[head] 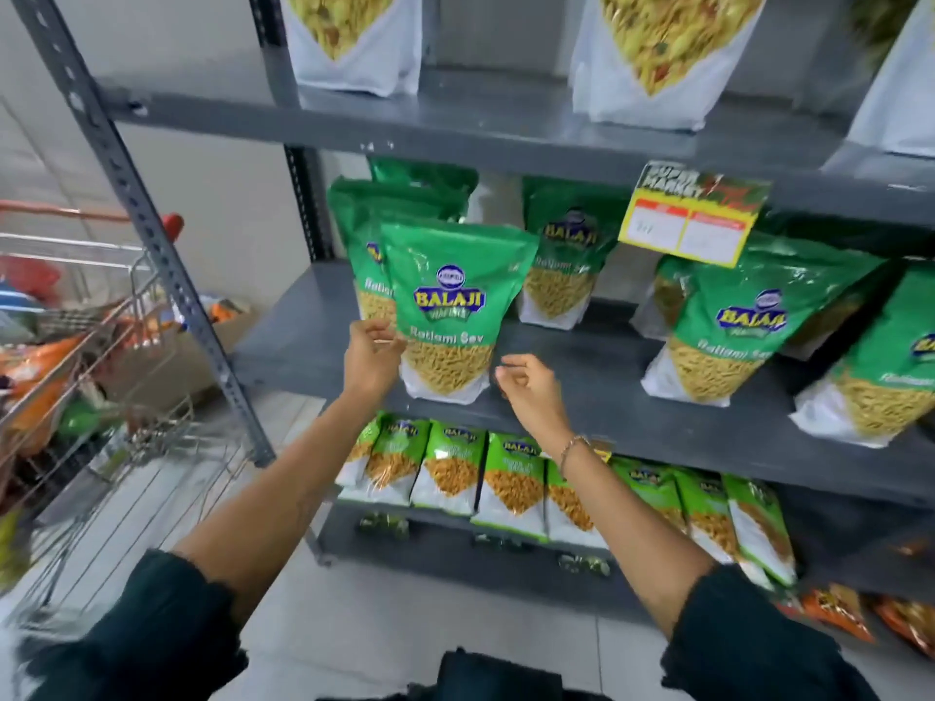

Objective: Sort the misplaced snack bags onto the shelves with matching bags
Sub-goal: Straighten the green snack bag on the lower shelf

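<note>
Head view looks forward-down, seemingly close, at grey shelves (582, 392).

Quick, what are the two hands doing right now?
Left hand: fingers touching the Ratlami Sev bag's left edge; grip unclear.
Right hand: loosely curled, holding nothing.

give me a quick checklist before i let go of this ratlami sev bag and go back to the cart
1. Bag matches its shelf: ok. The front Ratlami Sev bag stands among other green Ratlami Sev bags.
2. Bag upright on the middle shelf: ok, its base sits near the front edge.
3. Left hand clear of the bag: not ok, fingers touch its left edge.
4. Right hand clear: ok, it is empty and beside the bag.
5. Bag stable once released: cannot tell.
6. More bags left in the cart: ok, it holds several packets.
</note>
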Demonstrator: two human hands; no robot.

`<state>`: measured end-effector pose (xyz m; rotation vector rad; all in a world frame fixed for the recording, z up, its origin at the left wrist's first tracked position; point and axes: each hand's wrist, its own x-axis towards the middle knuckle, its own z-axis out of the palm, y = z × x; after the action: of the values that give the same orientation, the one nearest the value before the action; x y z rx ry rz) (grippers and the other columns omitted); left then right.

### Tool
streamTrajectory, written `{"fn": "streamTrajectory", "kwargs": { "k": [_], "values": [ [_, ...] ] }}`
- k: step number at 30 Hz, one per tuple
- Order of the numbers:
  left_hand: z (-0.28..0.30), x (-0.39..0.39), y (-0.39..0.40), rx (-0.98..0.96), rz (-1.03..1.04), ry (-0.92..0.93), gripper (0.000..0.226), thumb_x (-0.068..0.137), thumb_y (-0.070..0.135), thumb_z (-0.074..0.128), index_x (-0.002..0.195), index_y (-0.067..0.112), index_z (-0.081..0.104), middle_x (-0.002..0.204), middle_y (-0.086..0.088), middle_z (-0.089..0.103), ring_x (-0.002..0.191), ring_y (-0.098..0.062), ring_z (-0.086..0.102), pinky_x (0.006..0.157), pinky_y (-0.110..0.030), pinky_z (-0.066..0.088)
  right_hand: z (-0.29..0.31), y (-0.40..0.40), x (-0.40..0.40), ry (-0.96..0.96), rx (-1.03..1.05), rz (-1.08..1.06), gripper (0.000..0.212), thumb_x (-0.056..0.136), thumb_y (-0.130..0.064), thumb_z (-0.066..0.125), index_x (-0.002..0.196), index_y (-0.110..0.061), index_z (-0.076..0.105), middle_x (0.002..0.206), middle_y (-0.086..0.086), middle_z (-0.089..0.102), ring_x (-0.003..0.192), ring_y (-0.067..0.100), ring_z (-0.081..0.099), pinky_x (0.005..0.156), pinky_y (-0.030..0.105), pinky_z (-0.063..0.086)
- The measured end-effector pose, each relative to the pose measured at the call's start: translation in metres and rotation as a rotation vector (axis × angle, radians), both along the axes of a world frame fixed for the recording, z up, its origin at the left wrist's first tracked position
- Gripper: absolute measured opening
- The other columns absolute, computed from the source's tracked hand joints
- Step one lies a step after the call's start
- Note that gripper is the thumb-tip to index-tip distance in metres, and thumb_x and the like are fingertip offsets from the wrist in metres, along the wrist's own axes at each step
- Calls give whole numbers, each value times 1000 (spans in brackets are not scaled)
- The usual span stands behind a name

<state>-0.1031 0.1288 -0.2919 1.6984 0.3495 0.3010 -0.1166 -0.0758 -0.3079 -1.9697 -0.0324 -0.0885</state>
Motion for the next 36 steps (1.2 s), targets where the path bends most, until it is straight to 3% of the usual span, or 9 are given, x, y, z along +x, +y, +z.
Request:
{"fn": "streamTrajectory", "kwargs": {
  "k": [7, 10, 13, 16, 21, 25, 28, 34, 36],
  "values": [
    [-34, 23, 17, 255, -307, 272, 80, 80, 10, 70, 142, 10, 20, 143, -10, 32, 126, -26, 41, 95, -33, 41, -34, 4, 50, 182, -185, 197, 84, 79, -27, 68, 144, -12, 16, 144, 11, 40, 130, 27, 41, 101, 39, 38],
    [-42, 28, 14, 401, -347, 248, 82, 76, 27, 75, 140, 8, 27, 137, -13, 46, 123, -27, 46, 95, -35, 40, -37, 10, 60, 140, -12, 235, 69, 75, -12, 73, 133, -9, 36, 129, 11, 55, 115, 22, 54, 101, 37, 43],
    [-43, 32, 8, 468, -286, 172, 75, 69, 29, 78, 128, 4, 39, 101, -11, 54, 93, -23, 52, 78, -33, 43, -41, 9, 63, 102, 148, 166, 53, 70, 3, 72, 117, -1, 50, 111, 14, 63, 93, 13, 61, 96, 40, 49],
    [-41, 39, -6, 465, -293, 144, 75, 66, 28, 81, 127, 8, 42, 96, -12, 59, 89, -26, 56, 75, -35, 46, -40, -7, 62, 56, 177, 121, 51, 68, 4, 73, 115, 0, 53, 114, 16, 64, 100, 16, 60, 85, 17, 52],
    [-30, 68, -59, 460, -355, 87, 64, 65, 25, 82, 113, 4, 45, 84, -4, 49, 80, -22, 48, 76, -42, 47, -37, -62, 82, -13, 192, 39, 41, 68, 5, 72, 104, -10, 59, 105, 5, 65, 93, 11, 63, 86, 25, 53],
    [-26, 92, -100, 464, -409, 80, 68, 63, 26, 83, 117, 3, 47, 97, -15, 62, 93, -30, 58, 77, -37, 45, -31, -101, 96, -23, 147, -43, 47, 68, 8, 71, 113, 1, 57, 113, 12, 64, 84, -4, 63, 74, 6, 49],
    [-27, 104, -121, 410, -430, 90, 66, 62, 20, 84, 114, 1, 50, 111, -18, 64, 103, -32, 59, 75, -28, 41, -36, -121, 102, -23, 144, -83, 49, 70, 7, 70, 116, 3, 55, 117, 16, 63, 99, 17, 61, 77, 7, 50],
    [-39, 111, -137, 385, -434, 139, 66, 64, 19, 83, 118, 5, 47, 115, -16, 63, 105, -31, 58, 78, -31, 43, -47, -134, 108, 2, 126, -80, 47, 73, 5, 68, 117, 2, 54, 120, 18, 62, 103, 19, 60, 88, 20, 51],
    [-39, 111, -137, 390, -424, 138, 65, 65, 20, 82, 117, 4, 47, 115, -17, 63, 106, -33, 58, 80, -35, 45, -48, -134, 110, 10, 130, -69, 48, 74, 4, 68, 119, 1, 53, 121, 17, 61, 104, 18, 59, 83, 10, 50]
  ]
}}
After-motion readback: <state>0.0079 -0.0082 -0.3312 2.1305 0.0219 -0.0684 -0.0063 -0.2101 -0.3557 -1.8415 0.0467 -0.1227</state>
